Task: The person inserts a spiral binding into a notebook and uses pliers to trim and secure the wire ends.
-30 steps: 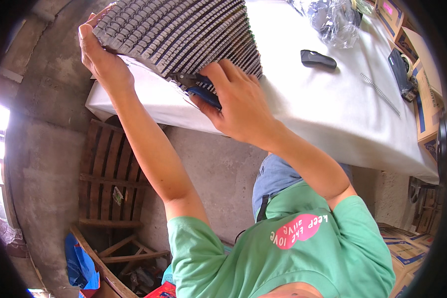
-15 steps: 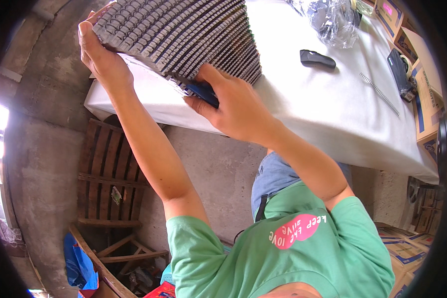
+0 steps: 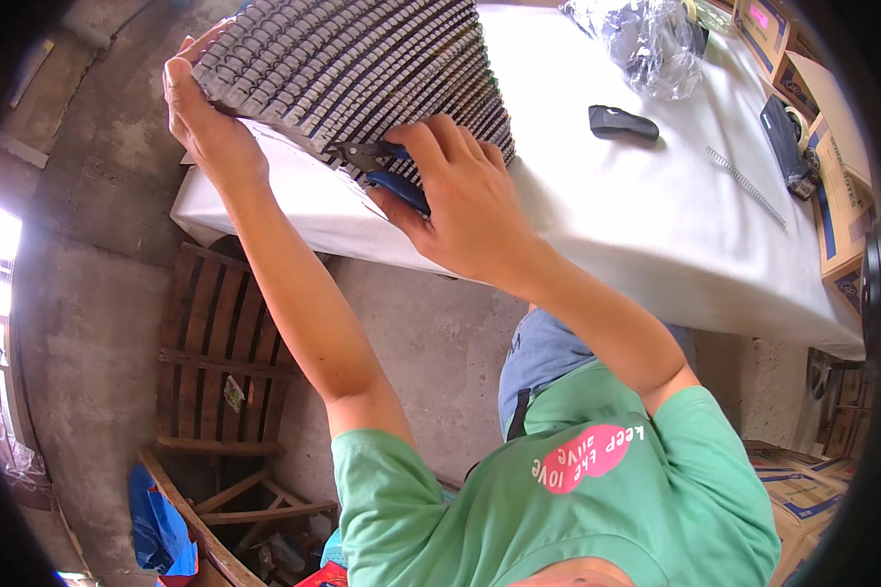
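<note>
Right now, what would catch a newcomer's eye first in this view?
First, the big spiral-bound stack at the top, held at its left end by the left hand. Next, the blue-handled pliers in the right hand, at the stack's near edge. Then the bright white tablecloth on the right.

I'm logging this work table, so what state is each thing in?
Coil-bound stack: coils facing the camera
Left hand: gripping the stack's left end
Blue-handled cutter: handles spread apart, tip at the coils
Right hand: wrapped around the cutter's handles
Loose coil: lying stretched out
Clear plastic bag: crumpled
White cloth: draped over the table edge
</note>
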`<control>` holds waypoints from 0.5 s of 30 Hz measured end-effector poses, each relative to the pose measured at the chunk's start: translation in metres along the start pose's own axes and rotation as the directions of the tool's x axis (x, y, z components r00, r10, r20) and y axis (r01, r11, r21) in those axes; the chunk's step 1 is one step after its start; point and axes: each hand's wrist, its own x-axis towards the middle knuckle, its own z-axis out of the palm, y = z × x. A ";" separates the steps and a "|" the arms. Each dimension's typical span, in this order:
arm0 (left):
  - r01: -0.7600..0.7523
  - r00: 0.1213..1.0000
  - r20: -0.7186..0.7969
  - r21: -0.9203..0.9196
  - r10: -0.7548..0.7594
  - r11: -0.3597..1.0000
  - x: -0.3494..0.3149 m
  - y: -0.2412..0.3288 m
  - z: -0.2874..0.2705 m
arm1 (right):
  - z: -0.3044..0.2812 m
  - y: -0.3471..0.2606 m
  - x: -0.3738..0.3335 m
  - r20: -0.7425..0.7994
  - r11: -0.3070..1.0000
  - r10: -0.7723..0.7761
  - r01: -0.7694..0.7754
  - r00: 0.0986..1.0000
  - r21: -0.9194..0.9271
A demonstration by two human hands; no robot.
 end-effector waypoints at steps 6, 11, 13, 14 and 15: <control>0.019 0.999 -0.030 0.026 -0.018 0.999 -0.002 -0.002 -0.003 | -0.019 0.003 0.016 0.706 0.400 0.227 -0.725 0.671 0.560; 0.001 1.000 -0.023 0.025 0.000 1.000 -0.002 0.001 0.002 | -0.009 0.004 0.003 0.247 0.857 0.158 -0.257 0.956 0.446; -0.003 1.000 -0.017 0.018 0.004 1.000 -0.001 -0.002 0.000 | -0.008 0.003 0.002 0.067 0.953 0.095 -0.110 0.993 0.282; -0.005 1.000 -0.013 0.015 0.005 1.000 -0.001 -0.004 -0.001 | -0.008 0.003 0.002 -0.019 0.981 0.049 -0.044 0.999 0.186; -0.025 1.000 -0.005 0.029 0.026 0.999 -0.001 -0.005 -0.002 | -0.008 0.002 0.004 -0.021 0.984 0.032 -0.028 0.999 0.179</control>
